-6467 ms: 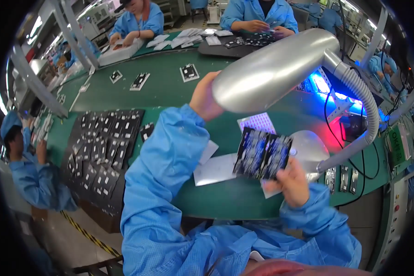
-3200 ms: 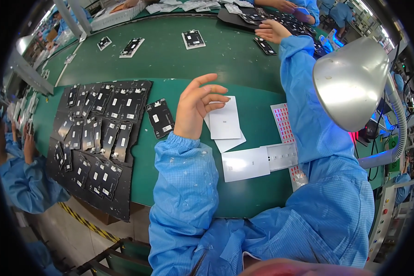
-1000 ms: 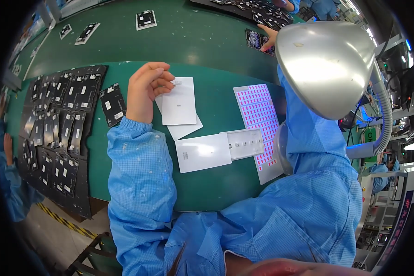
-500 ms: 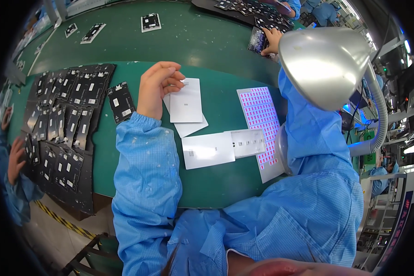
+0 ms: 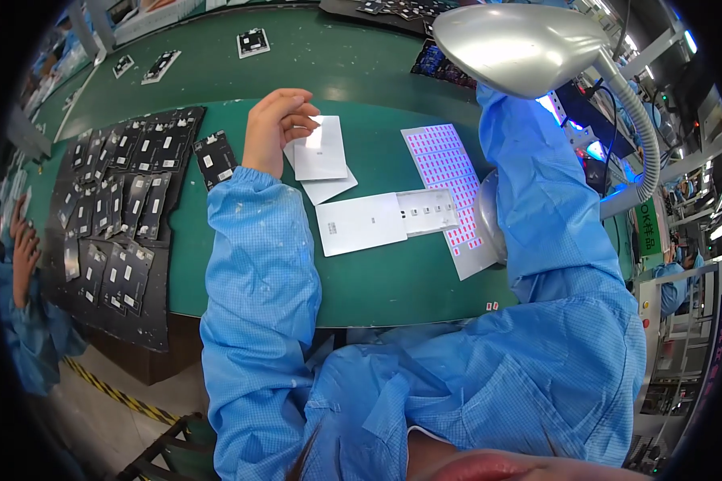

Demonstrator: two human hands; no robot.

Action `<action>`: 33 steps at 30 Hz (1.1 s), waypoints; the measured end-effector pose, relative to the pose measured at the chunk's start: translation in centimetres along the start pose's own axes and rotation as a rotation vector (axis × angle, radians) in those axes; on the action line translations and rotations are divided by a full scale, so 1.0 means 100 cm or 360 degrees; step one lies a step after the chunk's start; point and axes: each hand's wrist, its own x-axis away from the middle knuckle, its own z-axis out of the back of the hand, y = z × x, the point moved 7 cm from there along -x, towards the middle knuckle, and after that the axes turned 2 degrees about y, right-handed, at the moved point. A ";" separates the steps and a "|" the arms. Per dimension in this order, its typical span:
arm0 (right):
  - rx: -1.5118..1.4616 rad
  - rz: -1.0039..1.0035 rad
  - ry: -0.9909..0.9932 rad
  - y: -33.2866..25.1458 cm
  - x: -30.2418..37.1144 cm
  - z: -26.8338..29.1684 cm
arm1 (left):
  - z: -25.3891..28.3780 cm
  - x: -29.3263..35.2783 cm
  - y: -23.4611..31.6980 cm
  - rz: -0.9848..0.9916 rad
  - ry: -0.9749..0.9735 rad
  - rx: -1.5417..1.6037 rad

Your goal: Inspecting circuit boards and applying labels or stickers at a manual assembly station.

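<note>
My left hand point(image 5: 281, 127) hovers over or rests by two overlapping white cards point(image 5: 321, 160), its fingers loosely curled and apart, with nothing seen in them. Behind the lamp head, my right hand is hidden; only its blue sleeve point(image 5: 529, 176) shows, reaching to the far right. Close to where that sleeve ends lies a dark circuit board point(image 5: 437, 64). In front of me is a white rectangular panel point(image 5: 359, 227), joined or butted to a shallow pale tray point(image 5: 427, 212) with small square marks. Beside it lies a sheet of pink-red labels point(image 5: 440, 156).
A silver desk lamp point(image 5: 517, 48) on a bendy neck blocks the far right. At left, a black mat point(image 5: 148, 317) carries many dark boards, with one dark board point(image 5: 214, 159) next to it. Another person's hands point(image 5: 26, 252) are at the far left. Two tiny labels point(image 5: 492, 306) lie near the front edge.
My right hand, earlier on the dark board at the far side, has passed out of sight behind the lamp. My view has shifted slightly. The left hand keeps nearly the same pose.
</note>
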 end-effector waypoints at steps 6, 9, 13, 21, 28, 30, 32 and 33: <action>-0.0946 0.0172 0.0627 0.002 0.013 0.021 | -0.007 0.001 0.001 -0.0074 -0.0023 -0.0087; -0.0653 0.0285 0.1042 -0.026 0.026 0.052 | -0.007 0.001 0.018 -0.0727 0.0191 -0.0910; -0.0270 0.0469 0.1286 -0.104 0.036 0.077 | -0.021 0.005 0.001 -0.0794 0.0040 -0.1070; 0.0065 0.0564 0.0987 -0.145 0.056 0.084 | -0.065 0.016 -0.007 -0.0794 -0.0050 -0.1505; -0.0292 0.0309 0.1175 -0.158 0.134 0.131 | -0.086 0.010 0.001 -0.0249 -0.0077 -0.0732; -0.0381 0.0585 0.1002 -0.185 0.167 0.130 | -0.088 0.005 0.004 -0.0169 -0.0083 -0.0647; -0.0235 0.0844 0.0918 -0.205 0.204 0.130 | -0.105 -0.005 0.005 -0.0156 -0.0143 -0.0578; -0.0296 0.0948 0.0929 -0.208 0.216 0.119 | -0.108 -0.008 0.006 -0.0163 -0.0128 -0.0579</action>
